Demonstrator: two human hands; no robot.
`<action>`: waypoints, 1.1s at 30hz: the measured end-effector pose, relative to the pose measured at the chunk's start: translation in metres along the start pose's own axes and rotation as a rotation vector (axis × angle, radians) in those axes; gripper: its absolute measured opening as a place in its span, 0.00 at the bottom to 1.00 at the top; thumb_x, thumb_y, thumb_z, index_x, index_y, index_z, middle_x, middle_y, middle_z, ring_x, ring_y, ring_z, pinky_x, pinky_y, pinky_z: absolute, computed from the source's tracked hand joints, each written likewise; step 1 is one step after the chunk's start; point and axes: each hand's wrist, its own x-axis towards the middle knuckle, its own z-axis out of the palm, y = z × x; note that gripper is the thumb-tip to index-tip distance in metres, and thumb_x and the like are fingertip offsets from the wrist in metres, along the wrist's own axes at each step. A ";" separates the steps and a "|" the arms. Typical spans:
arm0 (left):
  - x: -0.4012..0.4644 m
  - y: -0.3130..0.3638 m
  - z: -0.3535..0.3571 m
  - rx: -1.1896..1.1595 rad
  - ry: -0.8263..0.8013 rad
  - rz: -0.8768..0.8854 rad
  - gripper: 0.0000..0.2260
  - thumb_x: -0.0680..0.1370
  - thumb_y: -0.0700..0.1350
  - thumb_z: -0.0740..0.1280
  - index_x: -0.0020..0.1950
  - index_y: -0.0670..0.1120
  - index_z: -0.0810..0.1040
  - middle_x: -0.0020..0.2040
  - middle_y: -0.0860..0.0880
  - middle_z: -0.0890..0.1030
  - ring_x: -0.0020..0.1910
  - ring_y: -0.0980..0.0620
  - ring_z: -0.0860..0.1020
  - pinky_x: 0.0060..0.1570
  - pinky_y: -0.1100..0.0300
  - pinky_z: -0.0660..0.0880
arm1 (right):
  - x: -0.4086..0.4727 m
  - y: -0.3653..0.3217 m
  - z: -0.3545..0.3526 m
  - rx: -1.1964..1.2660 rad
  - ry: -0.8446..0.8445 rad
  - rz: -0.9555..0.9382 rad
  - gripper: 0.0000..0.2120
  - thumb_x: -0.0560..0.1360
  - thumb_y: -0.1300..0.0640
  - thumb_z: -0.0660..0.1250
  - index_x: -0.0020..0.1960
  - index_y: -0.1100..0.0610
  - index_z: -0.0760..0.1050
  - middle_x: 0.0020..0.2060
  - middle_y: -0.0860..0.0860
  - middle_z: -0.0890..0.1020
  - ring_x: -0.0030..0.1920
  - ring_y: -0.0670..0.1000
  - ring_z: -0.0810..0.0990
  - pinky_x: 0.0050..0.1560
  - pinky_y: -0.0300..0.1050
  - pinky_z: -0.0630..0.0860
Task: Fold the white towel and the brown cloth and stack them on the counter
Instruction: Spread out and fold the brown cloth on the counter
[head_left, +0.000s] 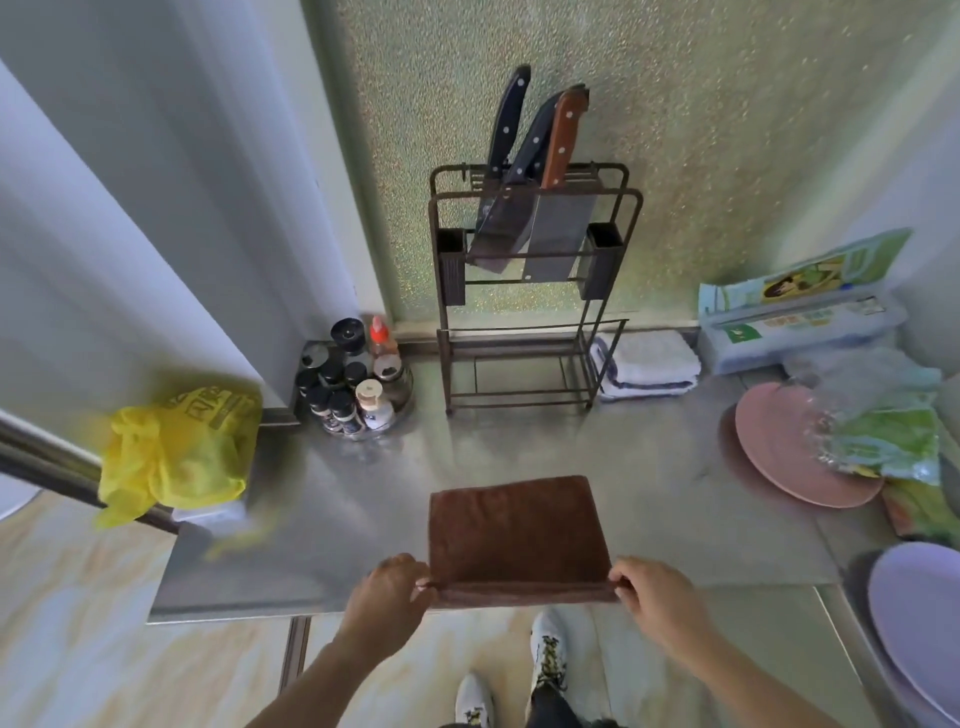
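The brown cloth lies flat on the steel counter, doubled over, with its near edge at the counter's front. My left hand pinches the cloth's near left corner. At the near right corner, my right hand grips it the same way. The white towel sits folded at the back of the counter, just right of the knife rack.
A dark wire knife rack with cleavers stands at the back wall. Spice jars cluster at the back left, and a yellow bag sits at the left edge. A pink plate, packaging and boxes crowd the right side.
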 end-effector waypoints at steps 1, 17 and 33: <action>0.004 0.000 0.001 -0.008 -0.002 -0.035 0.08 0.74 0.53 0.65 0.48 0.54 0.83 0.46 0.54 0.81 0.47 0.49 0.81 0.46 0.52 0.78 | 0.003 0.000 -0.002 0.013 -0.008 -0.008 0.06 0.74 0.53 0.68 0.50 0.44 0.78 0.46 0.42 0.85 0.47 0.49 0.83 0.45 0.46 0.77; 0.136 -0.005 0.019 -0.141 0.109 -0.514 0.07 0.75 0.45 0.66 0.48 0.46 0.83 0.49 0.43 0.85 0.49 0.39 0.82 0.50 0.48 0.80 | 0.173 -0.001 -0.003 0.198 0.027 0.011 0.05 0.72 0.57 0.73 0.48 0.52 0.81 0.45 0.50 0.84 0.48 0.55 0.82 0.47 0.49 0.78; 0.160 0.006 0.020 -0.049 0.069 -0.303 0.06 0.72 0.41 0.69 0.46 0.51 0.81 0.44 0.52 0.78 0.47 0.44 0.81 0.44 0.53 0.77 | 0.197 0.018 0.008 0.272 -0.020 0.011 0.07 0.69 0.62 0.75 0.46 0.55 0.82 0.42 0.52 0.83 0.42 0.56 0.82 0.43 0.44 0.72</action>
